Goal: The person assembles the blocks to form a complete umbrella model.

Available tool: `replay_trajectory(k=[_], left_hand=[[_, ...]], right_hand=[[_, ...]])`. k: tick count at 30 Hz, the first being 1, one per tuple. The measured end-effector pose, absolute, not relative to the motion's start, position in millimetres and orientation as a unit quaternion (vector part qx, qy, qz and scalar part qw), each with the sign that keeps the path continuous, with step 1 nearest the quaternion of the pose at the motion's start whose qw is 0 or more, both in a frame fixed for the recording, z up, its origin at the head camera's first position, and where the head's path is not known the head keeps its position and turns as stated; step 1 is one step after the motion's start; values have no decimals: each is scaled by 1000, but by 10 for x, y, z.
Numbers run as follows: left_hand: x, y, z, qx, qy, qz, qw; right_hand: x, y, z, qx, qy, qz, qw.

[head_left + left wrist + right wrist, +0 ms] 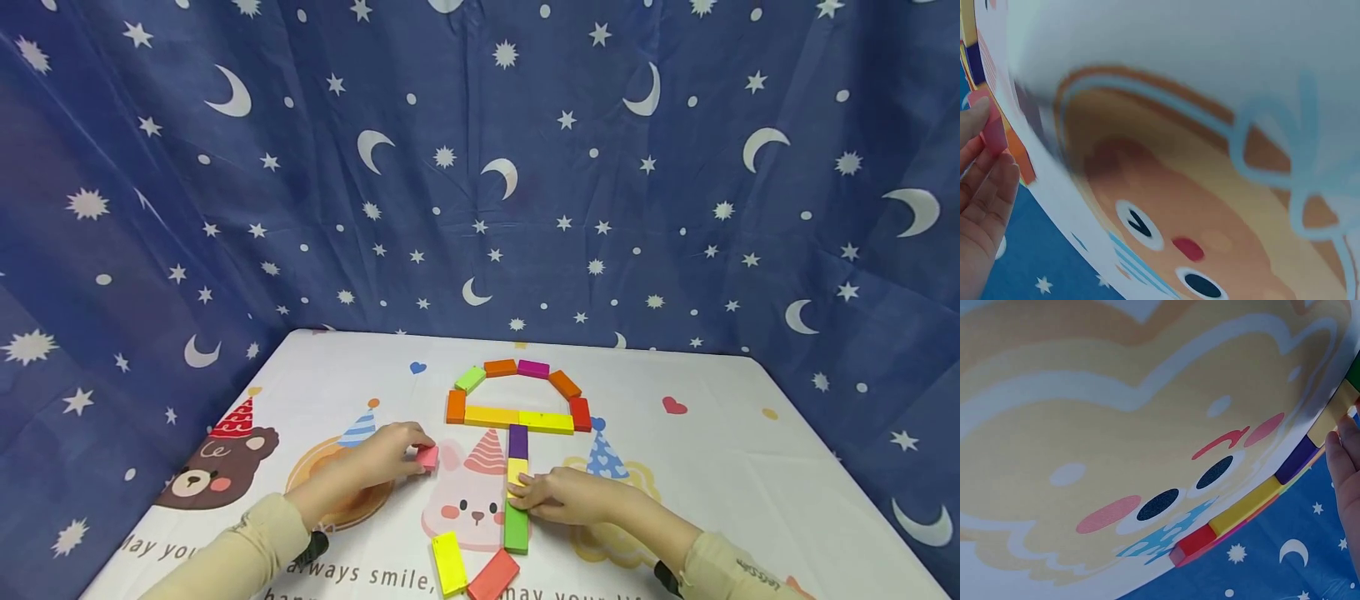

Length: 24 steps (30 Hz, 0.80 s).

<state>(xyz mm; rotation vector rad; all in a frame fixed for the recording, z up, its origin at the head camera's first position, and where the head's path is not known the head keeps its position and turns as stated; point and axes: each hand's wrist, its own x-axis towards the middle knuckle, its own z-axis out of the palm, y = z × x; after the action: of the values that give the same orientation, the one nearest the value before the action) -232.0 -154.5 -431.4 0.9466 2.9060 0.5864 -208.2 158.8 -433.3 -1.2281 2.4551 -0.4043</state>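
Observation:
My left hand [395,454] pinches a pink block [427,457] between thumb and fingers, left of the block stem; the left wrist view also shows this pink block [989,122]. With fingertips on the pale yellow block [517,471] of the stem, my right hand [566,493] partly covers it. In the right wrist view its fingers [1342,456] lie alongside that block. A purple block [518,442] adjoins it above and a green block [516,529] below. Near the stem's foot lie a coral-red block [494,575] and a bright yellow block [450,564], set at angles.
Above the stem, two yellow blocks [546,422] form a straight base under an arch of orange, lime, magenta and red blocks [533,368]. A white cartoon-print cloth [712,492] covers the table. Behind hangs a blue curtain [420,183] with moons and stars.

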Motion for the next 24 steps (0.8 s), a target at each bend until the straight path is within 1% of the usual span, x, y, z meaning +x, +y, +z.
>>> replay_trajectory(k=[6,18,24], left_hand=[[-2240,-1439,-4294,338,924,180,14],[-2140,-1421,-4331,352,921,168,11],[-2049,-1414,-4301,360,917,171,24]], right_hand=[[-2079,1603,-4341,-436,871,-142,175],[-2085,1580,-4355,-439,869,-144,180],[-2085,1584,-4345,-445,866,-145,175]])
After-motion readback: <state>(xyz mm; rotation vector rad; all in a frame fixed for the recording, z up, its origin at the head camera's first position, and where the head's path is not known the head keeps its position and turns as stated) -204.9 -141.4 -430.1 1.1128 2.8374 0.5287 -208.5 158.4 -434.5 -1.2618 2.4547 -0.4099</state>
